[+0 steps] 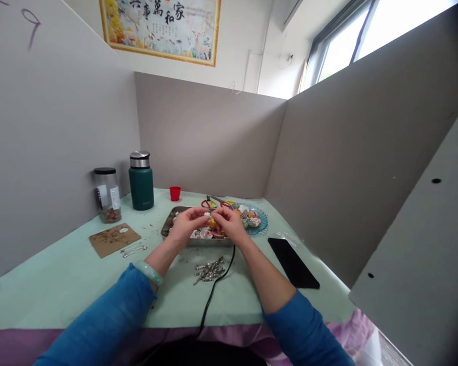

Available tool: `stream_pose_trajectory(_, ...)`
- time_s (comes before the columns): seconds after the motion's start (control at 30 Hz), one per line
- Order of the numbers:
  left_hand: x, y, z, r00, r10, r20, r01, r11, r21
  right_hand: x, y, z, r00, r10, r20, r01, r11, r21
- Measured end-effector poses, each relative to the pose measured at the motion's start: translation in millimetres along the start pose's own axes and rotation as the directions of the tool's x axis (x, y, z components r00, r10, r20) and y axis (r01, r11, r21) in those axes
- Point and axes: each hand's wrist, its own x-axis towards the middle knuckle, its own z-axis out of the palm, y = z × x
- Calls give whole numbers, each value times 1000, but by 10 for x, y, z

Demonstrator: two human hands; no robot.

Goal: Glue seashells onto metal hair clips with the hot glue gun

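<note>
My left hand (189, 223) pinches a small white piece (207, 215) between thumb and fingertips. Close beside it, my right hand (231, 224) has its fingers pressed together; whatever is in them is too small to make out. Both hands are over a metal tray (193, 243) holding several small white, yellow and red pieces, partly hidden by my hands. On the table in front of the tray lies a pile of small silver metal clips (209, 269). A blue glass plate (262, 223) with colourful small pieces stands right behind my right hand.
Scissors and pliers with red and yellow handles (213, 203) lie behind the tray. Leftward are a red cup (174, 193), a green flask (141, 183), a jar (109, 195), brown cardboard (114, 240) and large pins (133, 249). A black slab (293, 263) lies right; a black cable (213, 290) crosses the front.
</note>
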Motion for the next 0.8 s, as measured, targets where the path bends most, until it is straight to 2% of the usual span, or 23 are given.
stream_pose_trajectory(0.17,1,-11,-7,1000,5,-3,-5,1000,13,-6,-14,24,998,-35,-49,34,999,-25)
stream_pose_trajectory(0.8,17,-29,-30,998,-42,40,39,997,63,-5,-4,34,989,-115,-92,101,984,-147)
